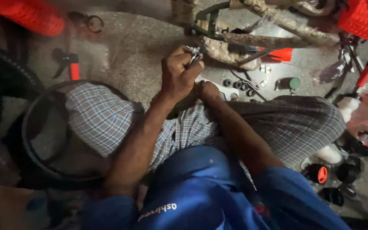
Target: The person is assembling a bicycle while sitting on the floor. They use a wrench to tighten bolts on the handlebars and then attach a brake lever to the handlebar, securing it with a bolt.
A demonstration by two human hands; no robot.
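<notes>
My left hand (178,74) is closed around a small shiny metal part (194,53), held up next to a camouflage-patterned bicycle frame (277,23). Just below and to the right, my right hand (208,90) is curled shut, low between my knees, and what it grips is hidden behind the left hand. Both forearms reach forward over my checked cloth and blue shirt. Several small black rings (238,85) lie on the floor just past my hands.
A black tyre (30,123) lies around my left knee. A red-handled tool (71,66) rests on the concrete floor to the left. Red plastic objects (26,15) sit at both top corners. A green-capped can (289,83) and dark round parts (320,173) lie at right.
</notes>
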